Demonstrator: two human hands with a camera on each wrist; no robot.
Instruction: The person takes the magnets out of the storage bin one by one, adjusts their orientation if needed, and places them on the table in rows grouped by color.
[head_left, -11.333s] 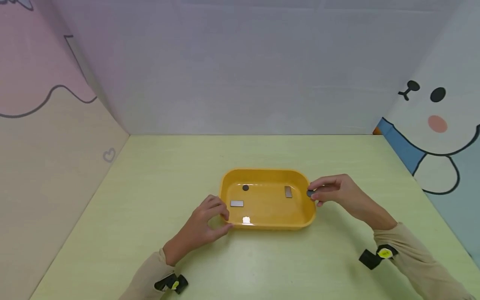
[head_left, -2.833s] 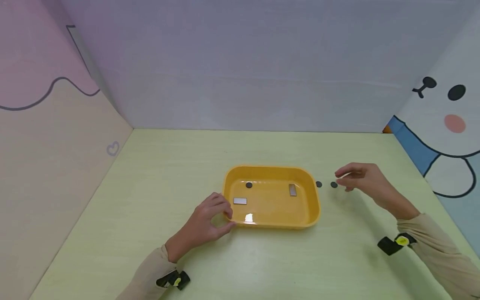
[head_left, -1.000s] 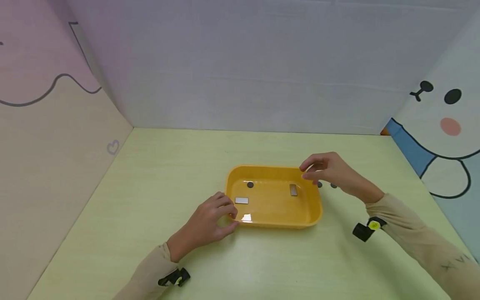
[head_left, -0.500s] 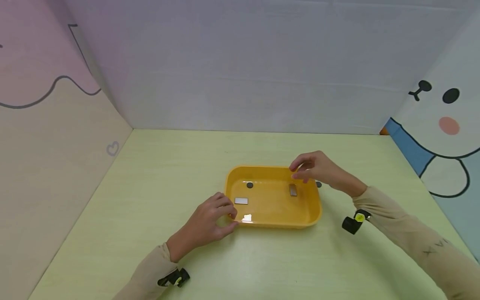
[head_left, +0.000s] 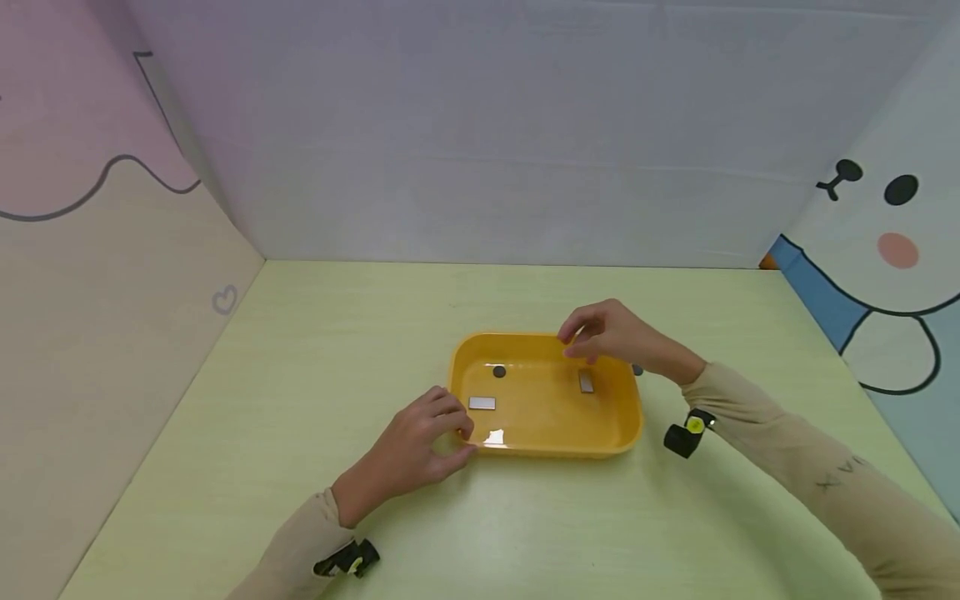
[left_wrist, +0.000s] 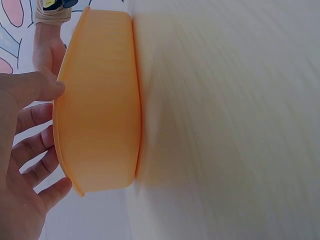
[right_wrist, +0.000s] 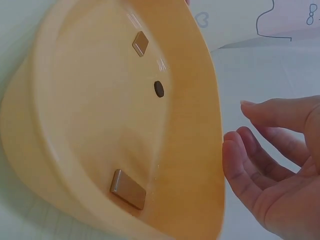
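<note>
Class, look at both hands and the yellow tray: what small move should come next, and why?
Probably the right hand should move left and pinch the dark disc inside the yellow tray: its thumb and fingers are apart, holding nothing; the left hand grips the rim; and another dark disc lies outside, right of the tray.

The tray [head_left: 540,421] sits on the worktop [head_left: 315,350] before me, the wall [head_left: 480,142] behind. Inside, a disc [head_left: 499,372] lies far left, one bar [head_left: 482,403] nearer me, a second bar [head_left: 586,382] toward the right end. An outer disc [head_left: 637,371] lies just right of the tray (partly behind my right wrist). My left hand [head_left: 412,437] is at the near left corner, my right hand [head_left: 618,335] by the far rim.
</note>
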